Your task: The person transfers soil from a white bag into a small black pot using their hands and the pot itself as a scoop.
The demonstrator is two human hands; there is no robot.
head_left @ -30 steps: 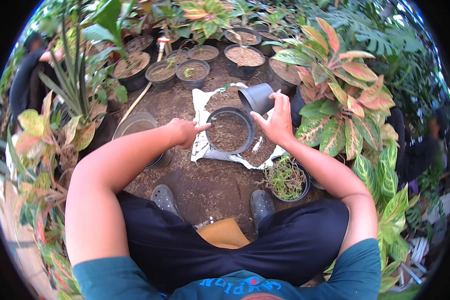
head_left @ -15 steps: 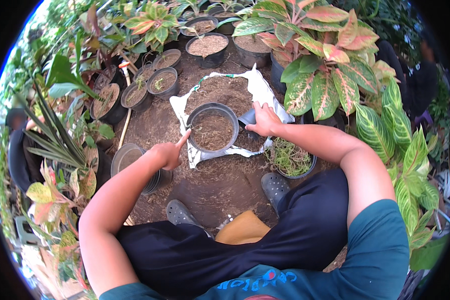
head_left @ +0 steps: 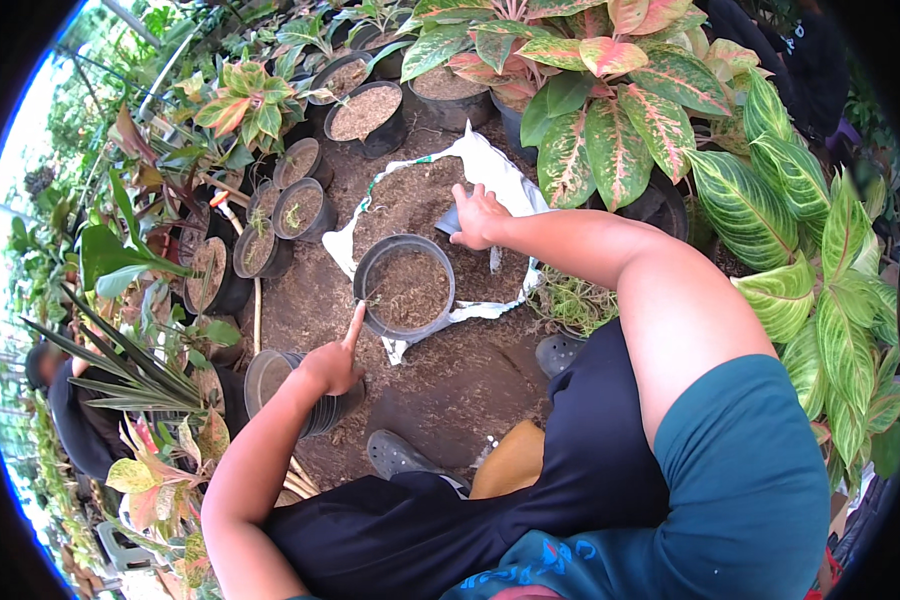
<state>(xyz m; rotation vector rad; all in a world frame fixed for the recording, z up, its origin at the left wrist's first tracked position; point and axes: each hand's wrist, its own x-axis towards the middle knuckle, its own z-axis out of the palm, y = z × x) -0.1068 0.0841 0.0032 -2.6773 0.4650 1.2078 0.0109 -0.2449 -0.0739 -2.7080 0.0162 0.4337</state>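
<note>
A black pot (head_left: pixel 372 262) filled with brown soil stands on the ground in front of me. My left hand (head_left: pixel 332 365) holds nothing; its index finger stretches out to the pot's near-left rim and the other fingers are curled. My right hand (head_left: pixel 480 215) reaches past the pot onto a white sack (head_left: pixel 490 165) spread open with loose soil (head_left: pixel 410 195) on it. That hand grips a small dark grey pot (head_left: pixel 449 222), mostly hidden by the fingers, pressed into the soil.
A stack of empty black pots (head_left: pixel 275 380) lies under my left wrist. A small grassy plant (head_left: pixel 570 300) sits to the right, several soil-filled pots (head_left: pixel 300 210) to the far left, and large striped-leaf plants (head_left: pixel 620 130) behind. My shoes (head_left: pixel 395 455) rest on bare earth.
My right hand has moved with the small grey pot from beside the black pot's rim out onto the soil on the sack. My view has turned right. The left hand stays at the rim.
</note>
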